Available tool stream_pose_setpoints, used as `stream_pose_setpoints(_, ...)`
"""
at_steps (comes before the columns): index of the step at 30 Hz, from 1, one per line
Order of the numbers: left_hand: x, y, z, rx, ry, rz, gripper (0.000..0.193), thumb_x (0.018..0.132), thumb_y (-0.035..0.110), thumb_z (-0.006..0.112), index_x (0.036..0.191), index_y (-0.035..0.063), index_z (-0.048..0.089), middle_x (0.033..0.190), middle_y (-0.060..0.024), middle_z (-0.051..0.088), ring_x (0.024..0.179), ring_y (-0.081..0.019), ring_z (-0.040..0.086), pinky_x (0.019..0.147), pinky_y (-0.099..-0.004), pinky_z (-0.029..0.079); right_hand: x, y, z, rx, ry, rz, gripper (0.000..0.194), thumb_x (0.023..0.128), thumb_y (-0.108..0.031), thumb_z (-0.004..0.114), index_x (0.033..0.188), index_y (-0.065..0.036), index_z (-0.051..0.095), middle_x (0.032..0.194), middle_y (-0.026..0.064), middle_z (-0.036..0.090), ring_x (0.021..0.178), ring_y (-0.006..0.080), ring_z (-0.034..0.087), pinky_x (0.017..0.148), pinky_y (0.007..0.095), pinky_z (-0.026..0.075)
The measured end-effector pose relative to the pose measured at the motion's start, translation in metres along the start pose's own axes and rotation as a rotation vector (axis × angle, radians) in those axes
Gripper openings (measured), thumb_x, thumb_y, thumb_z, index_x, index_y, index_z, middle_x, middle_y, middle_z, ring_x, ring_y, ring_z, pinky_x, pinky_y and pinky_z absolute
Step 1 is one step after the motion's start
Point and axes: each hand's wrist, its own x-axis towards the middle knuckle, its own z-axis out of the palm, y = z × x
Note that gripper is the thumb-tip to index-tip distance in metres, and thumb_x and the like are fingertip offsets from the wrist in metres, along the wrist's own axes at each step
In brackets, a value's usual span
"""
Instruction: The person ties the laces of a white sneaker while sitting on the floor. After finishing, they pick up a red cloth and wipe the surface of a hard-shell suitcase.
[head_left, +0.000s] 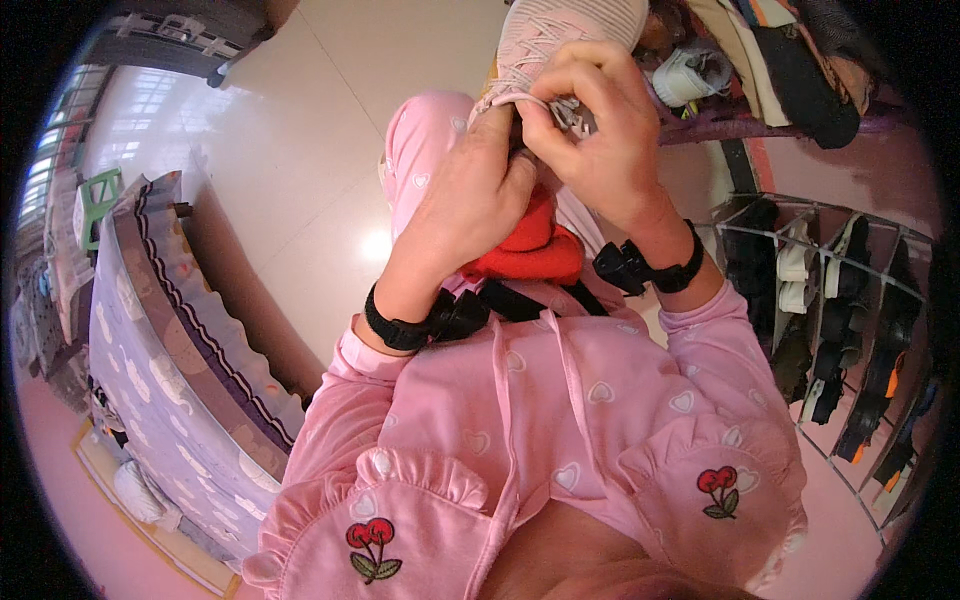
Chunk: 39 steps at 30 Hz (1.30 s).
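A pink sneaker (562, 37) with pale laces (529, 56) lies at the top centre, beyond my lap. My left hand (480, 180) reaches to the shoe's tongue and collar, its fingers partly hidden behind the edge. Between the thumb and fingers of my right hand (600, 127) is a pinched pink strip at the shoe, a lace or the tongue's edge; I cannot tell which. Loose lace ends hang beneath the right fingers. Red fabric (532, 247) rests on my lap under both wrists, beside black straps (514, 300). Each wrist wears a black band with a device.
Shoes stand in a wire rack (825, 255) at the right. A white sneaker (682, 75) and other footwear sit on a shelf at the upper right. To the left is a bed with a purple cover (165, 375), with a green stool (97, 202) behind it.
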Motion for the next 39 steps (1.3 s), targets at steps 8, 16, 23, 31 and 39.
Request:
stream_pose_setpoints(8,0.026,-0.023,0.004,-1.773,0.149,-0.016,0.041,0.097,0.025,0.055,0.128,-0.0012,0.059,0.137,-0.0177,0.060,0.126,-0.0332,0.057,0.112,-0.0494,0.040,0.009,0.016,-0.013,0.108,0.170,-0.005,0.028,0.085,-0.013,0.078,0.111,-0.009,0.068,0.111,0.0070,0.064,0.100,0.0226,0.060,0.087,0.0339,0.049)
stream_pose_setpoints(16,0.028,-0.005,0.001,-1.638,0.103,-0.055,0.051,0.103,0.034,0.055,0.141,0.0001,0.048,0.142,-0.0158,0.058,0.127,-0.0323,0.058,0.110,-0.0474,0.045,0.044,0.054,0.014,1.056,0.133,0.661,0.044,0.104,-0.027,0.060,0.138,0.000,0.055,0.125,0.0074,0.064,0.110,0.0161,0.064,0.093,0.0307,0.052)
stream_pose_setpoints(23,0.026,-0.016,0.005,-1.655,0.211,-0.073,0.043,0.097,0.007,0.056,0.137,-0.0051,0.051,0.136,-0.0172,0.062,0.124,-0.0294,0.061,0.103,-0.0458,0.050,0.036,0.108,0.054,1.213,0.082,0.718,0.057,0.102,-0.048,0.060,0.138,-0.003,0.056,0.134,0.0087,0.063,0.120,0.0176,0.062,0.101,0.0333,0.050)
stream_pose_setpoints(31,0.025,-0.024,-0.006,-1.772,0.132,-0.039,0.046,0.093,0.003,0.056,0.138,-0.0060,0.048,0.141,-0.0185,0.057,0.128,-0.0323,0.058,0.105,-0.0463,0.048,0.035,0.108,0.043,0.919,-0.029,0.652,0.057,0.102,-0.047,0.061,0.138,-0.003,0.057,0.131,0.0067,0.062,0.113,0.0155,0.061,0.097,0.0297,0.049)
stream_pose_setpoints(39,0.035,-0.031,-0.003,-1.676,0.378,-0.024,0.021,0.091,-0.004,0.056,0.111,-0.0038,0.061,0.104,-0.0118,0.067,0.095,-0.0217,0.065,0.087,-0.0350,0.052,-0.006,0.032,0.032,0.339,-0.110,0.321,0.022,0.096,-0.019,0.071,0.111,-0.005,0.062,0.101,0.0034,0.067,0.092,0.0134,0.063,0.083,0.0295,0.051)
